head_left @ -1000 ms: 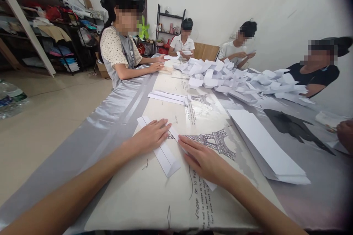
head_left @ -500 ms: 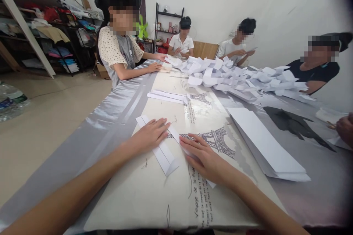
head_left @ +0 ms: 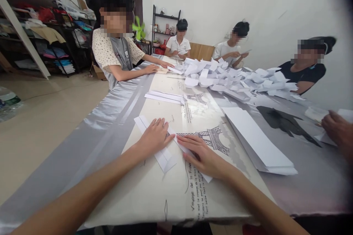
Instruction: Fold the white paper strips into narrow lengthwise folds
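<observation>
My left hand (head_left: pixel 154 136) lies with fingers stretched out across a folded white paper strip (head_left: pixel 164 161), which runs diagonally on the table. Its thumb reaches over to the edge of a second narrow paper strip (head_left: pixel 206 177). My right hand (head_left: pixel 203 154) rests on that second strip with its fingers laid flat, covering much of it. Both hands press from above and neither grasps the paper. Farther off, another folded paper piece (head_left: pixel 164 97) lies crosswise on the cloth.
A stack of white paper (head_left: pixel 257 139) lies to the right. Behind it spreads a large heap of folded papers (head_left: pixel 215 71). A dark flat piece (head_left: pixel 284 123) lies near a co-worker's hand (head_left: pixel 335 128). Several people sit around the table, whose printed cloth (head_left: pixel 124 198) shows towers and writing.
My left thumb has spread out to the right, onto the second strip's edge. My right hand stays on its strip. The view has shifted slightly, and more of the co-worker's hand at right shows.
</observation>
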`<state>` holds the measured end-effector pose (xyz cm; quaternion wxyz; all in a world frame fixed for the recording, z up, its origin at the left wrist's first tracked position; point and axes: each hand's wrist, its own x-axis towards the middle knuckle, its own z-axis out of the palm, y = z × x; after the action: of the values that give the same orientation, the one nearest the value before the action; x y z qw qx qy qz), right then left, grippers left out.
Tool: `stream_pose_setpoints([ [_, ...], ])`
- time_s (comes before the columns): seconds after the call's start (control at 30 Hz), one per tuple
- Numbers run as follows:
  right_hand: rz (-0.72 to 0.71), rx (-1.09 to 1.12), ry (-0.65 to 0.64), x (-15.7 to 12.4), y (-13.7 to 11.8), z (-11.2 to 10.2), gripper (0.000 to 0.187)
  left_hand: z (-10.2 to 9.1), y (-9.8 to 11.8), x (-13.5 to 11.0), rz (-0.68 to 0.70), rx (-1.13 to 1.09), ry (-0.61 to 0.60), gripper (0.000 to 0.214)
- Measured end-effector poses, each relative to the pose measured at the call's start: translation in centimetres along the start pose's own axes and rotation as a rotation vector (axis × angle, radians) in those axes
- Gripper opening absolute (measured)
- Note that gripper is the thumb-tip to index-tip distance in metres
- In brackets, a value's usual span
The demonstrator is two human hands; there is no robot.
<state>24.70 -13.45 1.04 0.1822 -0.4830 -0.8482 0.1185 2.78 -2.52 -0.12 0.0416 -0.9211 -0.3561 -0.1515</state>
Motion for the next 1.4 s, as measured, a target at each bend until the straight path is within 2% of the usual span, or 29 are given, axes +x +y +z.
stream_pose_setpoints([
  [0.13, 0.050, -0.069, 0.032, -1.5, -2.2, 0.4, 0.053, -0.1, -0.8, -0.3, 0.049, -0.038, -0.011, 0.053],
  [0.33, 0.028, -0.163, 0.093, -4.6, -4.8, 0.9, 0.060, -0.3, -2.6, -0.3, 0.112, -0.130, -0.020, 0.056],
  [0.5, 0.006, -0.216, 0.051, -5.1, -4.5, 1.1, 0.066, -0.2, -1.5, 0.0, 0.058, -0.131, -0.029, 0.064],
  [0.63, 0.001, -0.199, 0.085, -5.2, -4.2, 1.3, 0.070, 0.0, -0.6, 0.1, 0.040, -0.112, -0.017, 0.072],
  [0.8, 0.008, -0.154, 0.121, -5.5, -4.1, 1.6, 0.074, 0.0, -0.6, 0.1, 0.037, -0.069, -0.042, 0.073],
  [1.07, 0.064, -0.137, 0.151, -6.5, -3.5, 1.7, 0.063, 0.1, -0.5, 0.1, 0.032, -0.071, -0.029, 0.070],
  [1.27, 0.063, -0.180, 0.111, -6.8, -3.9, 1.6, 0.060, -0.6, -0.1, 0.1, -0.009, -0.046, -0.115, 0.072],
  [1.4, 0.067, -0.204, 0.072, -6.9, -4.1, 1.3, 0.061, -0.8, 1.0, 0.3, -0.074, -0.037, -0.151, 0.084],
])
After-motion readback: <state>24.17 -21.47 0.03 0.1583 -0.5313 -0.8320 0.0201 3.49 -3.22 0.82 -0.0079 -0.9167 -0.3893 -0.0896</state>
